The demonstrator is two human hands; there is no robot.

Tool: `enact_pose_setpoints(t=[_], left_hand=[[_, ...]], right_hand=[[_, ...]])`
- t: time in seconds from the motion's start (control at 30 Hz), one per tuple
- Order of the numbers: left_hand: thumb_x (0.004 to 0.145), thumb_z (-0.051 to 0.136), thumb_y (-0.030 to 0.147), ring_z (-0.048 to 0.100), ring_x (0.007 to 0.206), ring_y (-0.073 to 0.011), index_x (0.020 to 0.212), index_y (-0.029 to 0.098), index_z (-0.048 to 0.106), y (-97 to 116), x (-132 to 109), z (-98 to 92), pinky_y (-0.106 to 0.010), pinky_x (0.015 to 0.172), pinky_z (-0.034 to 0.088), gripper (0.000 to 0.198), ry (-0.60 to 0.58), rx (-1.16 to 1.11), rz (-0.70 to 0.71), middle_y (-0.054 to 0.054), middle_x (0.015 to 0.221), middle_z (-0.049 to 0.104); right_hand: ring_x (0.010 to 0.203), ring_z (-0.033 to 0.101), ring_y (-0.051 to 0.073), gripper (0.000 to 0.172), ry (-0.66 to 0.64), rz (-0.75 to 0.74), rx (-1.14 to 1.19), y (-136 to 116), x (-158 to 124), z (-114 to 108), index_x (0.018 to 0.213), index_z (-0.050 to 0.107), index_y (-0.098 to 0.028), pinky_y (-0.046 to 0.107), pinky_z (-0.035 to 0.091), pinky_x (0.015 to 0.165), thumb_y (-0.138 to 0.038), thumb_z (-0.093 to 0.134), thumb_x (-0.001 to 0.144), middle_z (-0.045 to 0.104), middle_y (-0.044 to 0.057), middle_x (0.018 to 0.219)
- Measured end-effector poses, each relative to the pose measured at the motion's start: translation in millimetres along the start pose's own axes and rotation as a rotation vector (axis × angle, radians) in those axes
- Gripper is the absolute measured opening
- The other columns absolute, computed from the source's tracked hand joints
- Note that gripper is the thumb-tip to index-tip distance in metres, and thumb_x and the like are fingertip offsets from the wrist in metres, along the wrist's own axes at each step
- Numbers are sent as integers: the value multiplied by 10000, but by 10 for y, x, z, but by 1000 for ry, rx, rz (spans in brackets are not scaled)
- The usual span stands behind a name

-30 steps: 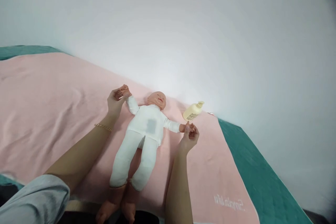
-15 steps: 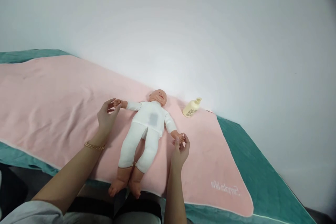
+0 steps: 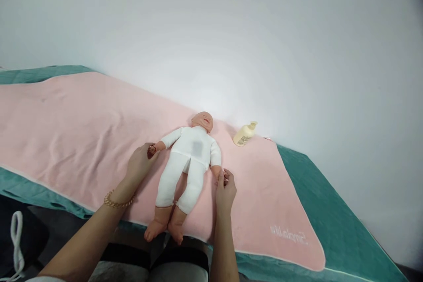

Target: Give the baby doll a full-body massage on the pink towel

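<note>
Nearest are the person's 2 thighs [image 3: 180, 272], crossed by 2 dark bands [image 3: 127, 254], with 1 looped white cord [image 3: 18, 253] off to the left. 2 bare forearms reach forward, the left one wearing 1 gold bracelet [image 3: 116, 205]. Beyond the knees lies 1 green cover [image 3: 337, 202], and over it 1 pink blanket [image 3: 264, 202] with 1 line of pale lettering [image 3: 289, 235] near its right corner.

1 doll [image 3: 180, 169] lies face up on the blanket, its 2 bare feet at the near edge and its head toward the wall. The right hand [image 3: 227, 188] has its thumb and fingers closed lightly around 1 of the doll's hands; the left hand [image 3: 140, 161], a little farther off, curls its fingers and thumb around the other. White cloth covers the doll's 2 arms, 2 upper legs and torso, with 1 grey patch [image 3: 197, 148] on the chest.

Past the right hand, 1 pale yellow pump bottle [image 3: 243, 135] sits on the blanket, near 1 plain wall [image 3: 214, 31].
</note>
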State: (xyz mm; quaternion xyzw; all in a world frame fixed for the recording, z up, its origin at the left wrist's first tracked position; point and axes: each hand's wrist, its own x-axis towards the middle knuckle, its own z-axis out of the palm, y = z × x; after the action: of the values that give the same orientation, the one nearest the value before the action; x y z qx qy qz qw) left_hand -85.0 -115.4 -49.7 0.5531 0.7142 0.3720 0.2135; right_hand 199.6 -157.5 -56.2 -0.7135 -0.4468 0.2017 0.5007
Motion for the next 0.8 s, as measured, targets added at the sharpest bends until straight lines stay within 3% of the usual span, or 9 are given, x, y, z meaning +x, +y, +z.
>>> enact_pose_setpoints(t=[0.2,0.33,0.5,0.67,0.8], left_hand=[[857,482,443,654,870,-279,1102,176,594,-47,20,5,-328,667,453,380,-12,24,7,-103,969,702],[814,554,419,657,947,-259,1118,198,604,-91,72,-26,-325,755,496,379,11,-199,-28,-88,1054,701],[727,657,394,658,927,-247,1240,176,554,-85,220,-71,-332,730,534,568,134,-426,-89,-113,1090,676],[694,711,371,660,920,-238,1169,174,615,103,480,-48,-353,765,545,522,250,-569,-45,-109,1047,687],[661,770,339,671,950,-232,1108,155,658,365,766,9,-371,861,537,496,260,-732,57,-104,1029,708]], right_hand=[[915,668,252,568,-24,28,0,106,40,16,1185,610,-157,342,505,757,-596,461,857,684,132,1125],[972,660,254,606,23,43,36,106,45,9,1246,577,-146,342,512,790,-589,485,843,678,136,1128],[1049,637,258,672,111,112,82,28,84,-15,1336,503,-169,332,509,846,-543,597,786,649,127,1197],[1048,631,250,649,167,98,150,-83,304,0,1337,502,-211,328,516,842,-468,650,759,617,102,1258],[1069,618,256,642,262,-9,365,-107,701,64,1259,567,-146,358,495,899,-453,708,713,632,132,1237]])
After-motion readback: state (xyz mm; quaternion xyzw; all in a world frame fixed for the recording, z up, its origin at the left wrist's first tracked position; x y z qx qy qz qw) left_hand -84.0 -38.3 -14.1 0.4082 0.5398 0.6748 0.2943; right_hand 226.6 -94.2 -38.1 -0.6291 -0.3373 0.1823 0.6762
